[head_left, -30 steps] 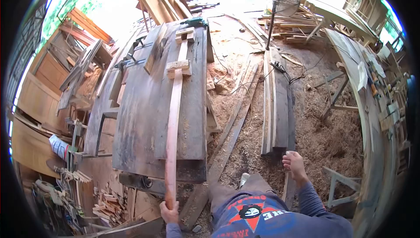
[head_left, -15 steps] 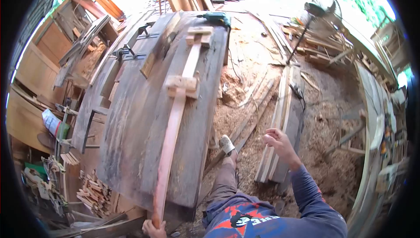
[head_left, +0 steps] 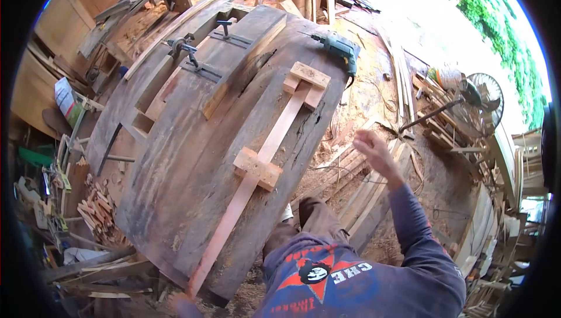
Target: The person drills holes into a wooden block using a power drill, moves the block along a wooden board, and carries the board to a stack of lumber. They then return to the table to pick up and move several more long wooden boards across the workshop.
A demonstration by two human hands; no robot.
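A long, thin wooden strip (head_left: 234,210) lies along a wide, dark workbench slab (head_left: 175,160). It passes through a nearer block guide (head_left: 257,169) and reaches a farther block guide (head_left: 307,83). At the strip's near end, low in the view, is my left hand (head_left: 186,304), smeared by motion, so its fingers cannot be made out. My right hand (head_left: 375,151) is raised in the air to the right of the slab, fingers curled in, with nothing visible in it. A green power drill (head_left: 338,49) lies at the slab's far right corner.
Clamps (head_left: 186,52) sit on the boards at the left. A standing fan (head_left: 484,97) and stacked planks (head_left: 374,186) are on the right. Wood offcuts (head_left: 99,210) are heaped at lower left, and sawdust covers the floor around the bench.
My view has turned and shifted toward the bench's far end, and the slab looks tilted to the right. My right hand has risen and its fingers have curled in; my left hand has become blurred.
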